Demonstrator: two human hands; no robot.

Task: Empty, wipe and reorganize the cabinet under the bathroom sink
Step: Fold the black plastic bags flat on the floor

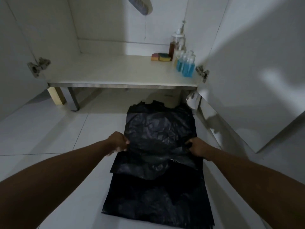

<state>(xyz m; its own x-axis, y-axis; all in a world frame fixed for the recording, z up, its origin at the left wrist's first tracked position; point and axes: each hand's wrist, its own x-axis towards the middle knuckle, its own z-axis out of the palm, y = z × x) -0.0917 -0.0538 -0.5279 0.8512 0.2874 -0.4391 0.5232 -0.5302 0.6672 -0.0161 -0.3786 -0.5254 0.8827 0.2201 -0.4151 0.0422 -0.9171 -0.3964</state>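
Black plastic lies on the white tile floor (49, 129), right in front of the open cabinet (107, 70). There are two bags. The top bag (158, 129) is wrinkled, and its far end comes close to the front edge of the cabinet. The bottom bag (156, 200) lies flat on the floor, nearer to the person, and the top bag covers part of it.

The left hand (118, 142) pinches the left edge of the top bag, with its fingers (126, 143) curled tight on the plastic. The right hand (196, 147) pinches the right edge the same way. Both arms reach out straight.

Inside the cabinet, the things stand along the right side of its bottom board. Two sponges (160, 57) lie side by side near the back. A tall bottle (173, 47) with brown stuff in it stands just beside them. The blue bottles (185, 66) stand near the front right corner. The left door (13, 47) and the right door (255, 63) are both swung open. A grey pipe (140, 5) hangs at the top.
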